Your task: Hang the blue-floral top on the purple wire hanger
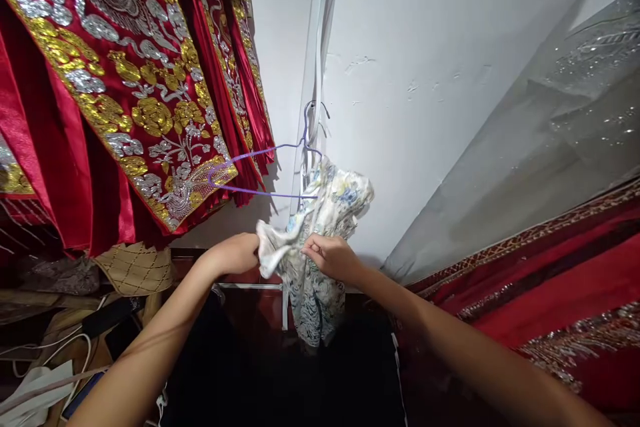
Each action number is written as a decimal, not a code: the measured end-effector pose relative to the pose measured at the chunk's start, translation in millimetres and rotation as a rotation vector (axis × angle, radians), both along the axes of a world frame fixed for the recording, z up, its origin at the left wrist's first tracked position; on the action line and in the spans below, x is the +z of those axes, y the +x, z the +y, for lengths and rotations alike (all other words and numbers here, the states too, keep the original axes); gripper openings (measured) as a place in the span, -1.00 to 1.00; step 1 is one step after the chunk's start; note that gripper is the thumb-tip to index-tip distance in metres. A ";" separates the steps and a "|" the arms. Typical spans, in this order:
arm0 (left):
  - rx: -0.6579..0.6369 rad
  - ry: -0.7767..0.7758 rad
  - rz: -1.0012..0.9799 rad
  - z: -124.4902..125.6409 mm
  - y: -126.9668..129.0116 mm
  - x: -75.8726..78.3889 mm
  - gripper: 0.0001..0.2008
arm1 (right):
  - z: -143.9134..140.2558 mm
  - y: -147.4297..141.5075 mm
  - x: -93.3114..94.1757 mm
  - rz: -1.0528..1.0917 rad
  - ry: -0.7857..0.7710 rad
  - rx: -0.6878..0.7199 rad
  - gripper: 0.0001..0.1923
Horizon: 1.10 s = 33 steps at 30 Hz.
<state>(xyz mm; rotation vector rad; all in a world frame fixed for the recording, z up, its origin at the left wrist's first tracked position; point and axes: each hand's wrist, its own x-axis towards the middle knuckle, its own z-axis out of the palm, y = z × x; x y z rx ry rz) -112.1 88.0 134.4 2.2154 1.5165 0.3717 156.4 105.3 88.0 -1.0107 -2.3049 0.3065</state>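
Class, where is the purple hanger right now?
In the head view, the hanger is just left of centre, above the left hand, its right part meeting the floral garment.

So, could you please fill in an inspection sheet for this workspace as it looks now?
Surface: scuffed white wall behind the hanging work; no worktop seen beneath it.
Things: flowered garment on one side of a purple hanger, whose other side sticks out uncovered.
Clutter: tan quilted piece and crumpled white sheet, lower left.
Hands: right hand pinches the garment; left hand at its edge, fingers hidden.
Cables: white cable looping through the clutter.
Surroundings: red embroidered clothes, left; red cloth, right.
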 end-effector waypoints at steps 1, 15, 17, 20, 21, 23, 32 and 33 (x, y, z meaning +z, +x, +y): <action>-0.069 -0.006 -0.068 -3.7 6.9 1.7 -0.86 | 0.8 -1.7 0.7 0.030 -0.033 0.003 -0.82; -0.209 0.227 -0.699 -25.7 56.0 23.3 -0.66 | -21.9 -24.5 59.9 0.627 -1.231 0.368 -0.29; -0.237 0.087 -0.687 -25.8 51.3 17.4 -0.53 | -22.9 -16.9 75.3 0.549 -1.144 0.452 -0.53; -0.328 -0.159 -0.563 -25.5 37.2 3.7 -0.61 | -15.5 -5.1 95.7 0.370 -0.882 0.373 -0.82; -0.330 -0.177 -0.480 -24.9 29.9 -1.3 -0.63 | -10.3 -1.5 100.3 0.345 -0.736 0.277 -0.86; -0.241 -0.124 -0.276 -22.3 10.8 -10.4 -0.61 | 3.9 4.8 103.8 0.371 -0.399 0.065 -0.84; 0.118 0.210 0.160 11.4 -57.7 -4.4 -0.73 | 66.3 34.0 61.6 0.258 -0.135 -0.165 -0.68; 0.143 0.270 0.146 14.4 -57.4 -0.6 -0.75 | 69.3 37.8 62.7 0.256 -0.102 -0.191 -0.72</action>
